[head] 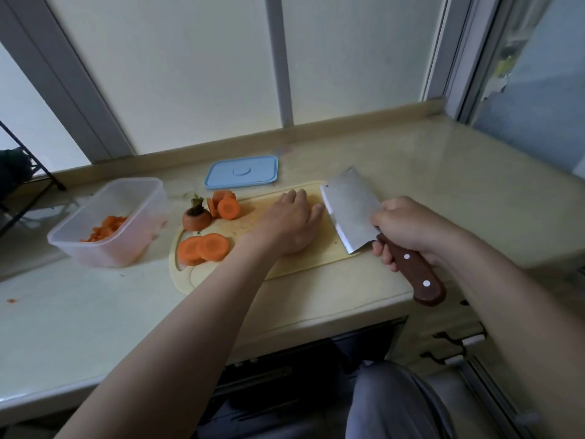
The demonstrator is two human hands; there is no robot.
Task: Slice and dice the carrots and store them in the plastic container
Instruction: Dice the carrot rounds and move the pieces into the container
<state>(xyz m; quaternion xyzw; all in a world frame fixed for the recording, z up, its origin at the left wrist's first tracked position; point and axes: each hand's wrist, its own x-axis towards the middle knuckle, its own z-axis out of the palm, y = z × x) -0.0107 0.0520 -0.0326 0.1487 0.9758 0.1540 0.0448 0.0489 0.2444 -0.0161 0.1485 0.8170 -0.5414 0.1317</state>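
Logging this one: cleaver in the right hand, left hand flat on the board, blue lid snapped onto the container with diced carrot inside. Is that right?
Not quite. The head view shows the blue lid lying on the counter behind the board, not on the container, which stands open with diced carrot inside. The rest holds: right hand grips the cleaver, left hand on the board.

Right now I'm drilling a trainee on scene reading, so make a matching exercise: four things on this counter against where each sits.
Things:
1. blue lid
2. plastic container
3. cleaver
4. carrot top

Places:
A. in the right hand
B. left of the cutting board
C. behind the board, on the counter
D. on the board's left end

Pairs: 1-C, 2-B, 3-A, 4-D
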